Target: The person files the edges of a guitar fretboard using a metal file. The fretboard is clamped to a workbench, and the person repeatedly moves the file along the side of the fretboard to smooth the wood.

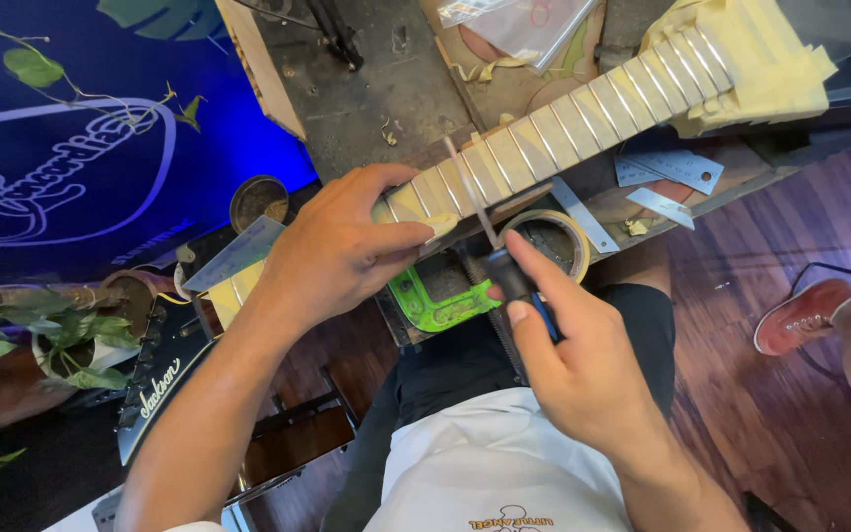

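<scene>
A guitar neck (583,108) lies across the workbench, its fretboard covered in pale masking tape with the metal frets showing. My left hand (332,246) grips the near end of the neck, thumb on the tape. My right hand (568,345) holds a thin file (473,197) by its dark handle, the blade lying across the fretboard beside my left thumb.
A roll of tape (551,236) sits on the bench just past my right hand. Metal rulers (672,172) lie on the bench edge. A green tray (435,300) is below the neck. A black guitar headstock (155,379) and potted plants stand left. Another person's red shoe (805,315) is right.
</scene>
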